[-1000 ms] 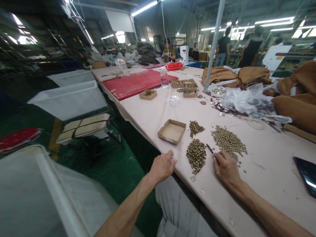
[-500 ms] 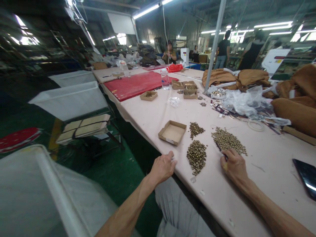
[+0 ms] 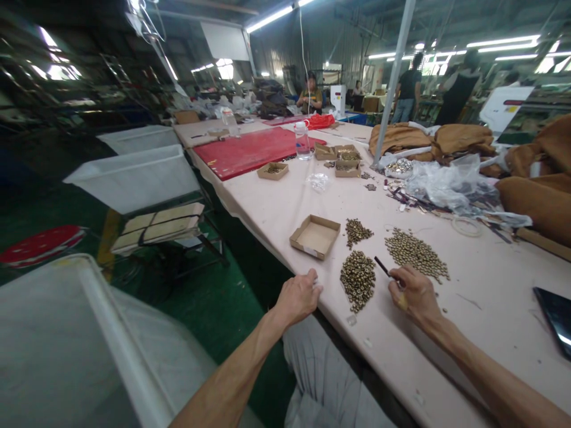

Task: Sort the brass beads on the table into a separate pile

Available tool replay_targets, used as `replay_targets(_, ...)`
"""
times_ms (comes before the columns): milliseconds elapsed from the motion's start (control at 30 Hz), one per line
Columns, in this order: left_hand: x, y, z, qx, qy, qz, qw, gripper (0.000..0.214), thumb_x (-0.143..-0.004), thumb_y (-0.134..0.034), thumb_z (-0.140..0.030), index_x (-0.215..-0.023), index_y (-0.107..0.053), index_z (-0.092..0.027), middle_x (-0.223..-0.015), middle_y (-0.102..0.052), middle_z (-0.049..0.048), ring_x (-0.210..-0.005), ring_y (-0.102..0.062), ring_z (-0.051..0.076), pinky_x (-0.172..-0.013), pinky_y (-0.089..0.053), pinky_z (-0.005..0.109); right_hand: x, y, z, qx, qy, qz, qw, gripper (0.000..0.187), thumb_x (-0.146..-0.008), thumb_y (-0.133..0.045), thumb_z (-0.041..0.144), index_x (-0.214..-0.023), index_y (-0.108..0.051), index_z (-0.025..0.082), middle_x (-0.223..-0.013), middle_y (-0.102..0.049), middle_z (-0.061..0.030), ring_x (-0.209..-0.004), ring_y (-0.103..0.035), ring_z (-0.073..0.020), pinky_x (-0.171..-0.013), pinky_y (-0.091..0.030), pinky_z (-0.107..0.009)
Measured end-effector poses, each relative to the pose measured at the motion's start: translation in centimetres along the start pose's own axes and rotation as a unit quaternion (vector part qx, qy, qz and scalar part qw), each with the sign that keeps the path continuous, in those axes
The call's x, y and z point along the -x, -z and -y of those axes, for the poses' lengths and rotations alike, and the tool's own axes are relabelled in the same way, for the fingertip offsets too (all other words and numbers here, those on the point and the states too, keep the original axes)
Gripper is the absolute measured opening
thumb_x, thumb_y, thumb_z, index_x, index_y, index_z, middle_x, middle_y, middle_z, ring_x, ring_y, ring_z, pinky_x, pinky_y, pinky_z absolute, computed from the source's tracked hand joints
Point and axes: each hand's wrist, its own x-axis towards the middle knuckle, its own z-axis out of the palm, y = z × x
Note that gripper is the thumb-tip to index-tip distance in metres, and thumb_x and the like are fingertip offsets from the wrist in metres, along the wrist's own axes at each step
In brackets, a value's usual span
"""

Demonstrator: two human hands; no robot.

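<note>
My right hand pinches a thin dark stick, whose tip points toward a dense pile of small bronze-coloured metal pieces. Just beyond that hand lies a flatter, spread-out heap of similar metal pieces. A smaller pile of metal pieces sits farther back. At the table's front edge, my left hand rests with curled fingers; what they hold, if anything, is hidden. Close in front of it stands a shallow cardboard box, with no pieces visible inside.
Small boxes of metal parts, a water bottle and a red board lie farther back. Brown fabric pieces and plastic bags fill the right side. A phone lies at right. White bins stand left.
My right hand has drawn slightly left and back from the spread-out heap, and more of the dark stick shows. The left hand stays at the table edge. The view has shifted slightly.
</note>
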Motion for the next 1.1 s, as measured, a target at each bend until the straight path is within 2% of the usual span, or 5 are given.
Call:
replay_targets(133, 0.0, 0.0, 0.0, 0.004, 0.000, 0.001, 1.000, 0.030, -0.098, -0.042, -0.044, -0.118, -0.051, -0.023, -0.103, -0.073, 0.0110, -0.100, -0.070, 0.029, -0.085, -0.049, 0.037, 0.2, -1.2, 0.4, -0.004, -0.010, 0.015, 1.000, 0.020, -0.084, -0.054, 0.020, -0.094, -0.071, 0.019, -0.084, -0.061, -0.0034, -0.071, -0.057, -0.0148, -0.069, -0.044, -0.027)
replay_targets(633, -0.2, 0.0, 0.0, -0.005, 0.007, 0.004, 1.000, 0.030, -0.098, -0.043, -0.044, -0.119, -0.051, -0.023, -0.099, -0.073, 0.0098, -0.096, -0.071, 0.028, -0.081, -0.049, 0.035, 0.5, -3.0, 0.4, -0.027, -0.012, 0.033, 0.999, 0.020, -0.087, -0.053, 0.021, -0.098, -0.069, 0.019, -0.087, -0.061, -0.0048, -0.075, -0.057, -0.0163, -0.073, -0.045, -0.028)
replay_targets(900, -0.2, 0.2, -0.2, 0.010, 0.019, 0.018, 1.000, 0.030, -0.098, -0.045, -0.044, -0.120, -0.051, -0.024, -0.103, -0.073, 0.0101, -0.102, -0.070, 0.027, -0.087, -0.049, 0.035, 0.9, -3.0, -0.7, -0.007, -0.032, -0.002, 0.999, 0.021, -0.086, -0.053, 0.023, -0.099, -0.069, 0.019, -0.089, -0.062, -0.0062, -0.075, -0.056, -0.0171, -0.073, -0.045, -0.029)
replay_targets(1100, -0.1, 0.3, -0.3, 0.004, 0.023, 0.021, 0.999, 0.029, -0.098, -0.044, -0.044, -0.117, -0.051, -0.024, -0.100, -0.073, 0.0101, -0.098, -0.071, 0.027, -0.084, -0.049, 0.035, 0.9, -3.0, -0.1, -0.014, -0.023, 0.011, 1.000, 0.022, -0.087, -0.053, 0.024, -0.102, -0.069, 0.019, -0.091, -0.062, -0.0066, -0.077, -0.057, -0.0171, -0.074, -0.045, -0.029)
